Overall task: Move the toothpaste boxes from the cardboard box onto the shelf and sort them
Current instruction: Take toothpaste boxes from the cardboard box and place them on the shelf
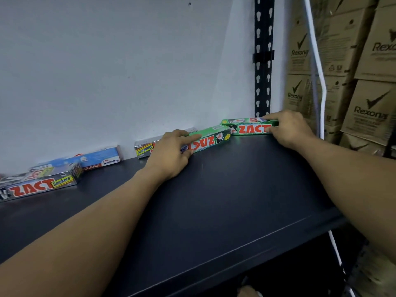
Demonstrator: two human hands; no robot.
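Two green Zact toothpaste boxes lie along the back of the dark shelf. My left hand grips the left green box, whose label reads upside down. My right hand holds the right green box at its right end, against the black upright. A silver Zact Smokers box lies just left of my left hand, partly hidden by it. Further left lie a blue Pepsodent box and several silver Zact Smokers boxes. No source cardboard box is in view.
A white wall backs the shelf. A black slotted upright stands at the back right corner. Stacked Rexona cartons fill the right side behind a white cable. The shelf's front edge runs diagonally at lower right.
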